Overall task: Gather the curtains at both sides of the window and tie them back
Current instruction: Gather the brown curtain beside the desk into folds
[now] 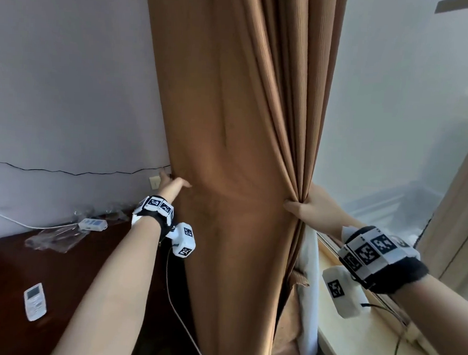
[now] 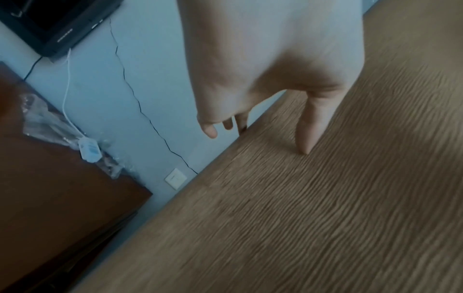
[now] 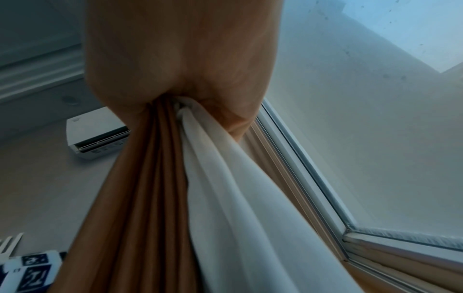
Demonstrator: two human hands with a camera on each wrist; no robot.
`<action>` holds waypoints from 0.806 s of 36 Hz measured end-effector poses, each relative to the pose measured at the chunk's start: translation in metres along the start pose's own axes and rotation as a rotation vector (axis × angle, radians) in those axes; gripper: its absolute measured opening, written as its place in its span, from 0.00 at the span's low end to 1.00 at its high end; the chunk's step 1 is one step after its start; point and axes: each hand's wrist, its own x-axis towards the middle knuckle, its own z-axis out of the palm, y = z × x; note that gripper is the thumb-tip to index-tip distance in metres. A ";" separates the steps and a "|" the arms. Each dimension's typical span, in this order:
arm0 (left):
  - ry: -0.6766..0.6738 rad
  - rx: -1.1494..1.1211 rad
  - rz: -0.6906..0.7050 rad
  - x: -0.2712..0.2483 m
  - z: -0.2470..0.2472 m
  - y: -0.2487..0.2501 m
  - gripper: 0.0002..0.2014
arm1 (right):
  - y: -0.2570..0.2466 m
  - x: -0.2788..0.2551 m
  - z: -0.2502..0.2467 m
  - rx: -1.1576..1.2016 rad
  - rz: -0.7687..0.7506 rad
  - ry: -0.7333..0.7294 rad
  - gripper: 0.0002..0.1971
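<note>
From the head view, the brown curtain (image 1: 229, 150) is hanging beside the window (image 1: 393, 118), against the wall (image 1: 70, 73). The right hand (image 1: 315, 208) is squeezing the folds together at the window edge. The left hand (image 1: 173, 183) is reaching round the wall edge of the curtain with straight fingers, touching the cloth but not gripping it. The cloth is looking soft, thick and probably a bit heavy, so it should bunch up easily. A good place to hold it is around the middle, where both hands are now. A dark table (image 1: 10, 287) is standing below the wall, with a white remote (image 1: 34, 301) lying on it.

From the left wrist view, one finger (image 2: 310, 130) is pressing flat on the ribbed brown cloth. The other fingers are slipping behind its edge. A thin black wire (image 2: 140, 107) is running along the wall.

From the right wrist view, the right hand is pinching brown folds and a thin white curtain (image 3: 225, 178) together. The white one is looking very light and floppy. An air conditioner (image 3: 97, 134) is sitting high on the wall.
</note>
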 end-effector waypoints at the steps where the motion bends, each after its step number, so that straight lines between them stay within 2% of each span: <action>1: -0.031 -0.027 -0.005 0.000 0.001 -0.002 0.48 | 0.001 0.000 0.000 0.001 -0.002 -0.002 0.20; 3: -0.034 -0.023 -0.027 0.001 0.005 -0.006 0.35 | 0.003 0.002 -0.001 -0.003 -0.006 0.005 0.16; 4: -0.007 -0.005 -0.040 0.001 0.007 -0.007 0.31 | 0.003 0.002 -0.001 -0.007 -0.010 0.009 0.14; 7: 0.088 0.109 -0.017 -0.015 0.012 0.002 0.26 | 0.006 0.005 -0.002 -0.016 -0.022 0.011 0.13; 10: 0.145 0.221 0.026 -0.039 0.019 0.010 0.18 | 0.011 0.009 -0.001 -0.016 -0.021 0.021 0.08; 14: 0.178 0.449 0.143 -0.084 0.026 0.022 0.17 | 0.010 0.010 0.002 -0.021 -0.029 0.049 0.13; 19: 0.067 0.637 0.304 -0.148 0.035 0.036 0.19 | 0.006 0.012 0.008 -0.009 -0.021 0.052 0.23; 24: -0.093 0.692 0.493 -0.207 0.053 0.050 0.16 | 0.002 0.014 0.016 -0.067 0.021 0.031 0.19; 27: -0.231 0.697 0.518 -0.218 0.069 0.055 0.13 | -0.003 0.013 0.021 -0.060 0.040 0.014 0.25; 29: -0.320 0.719 0.514 -0.224 0.077 0.060 0.09 | -0.008 0.011 0.025 -0.036 0.036 0.002 0.24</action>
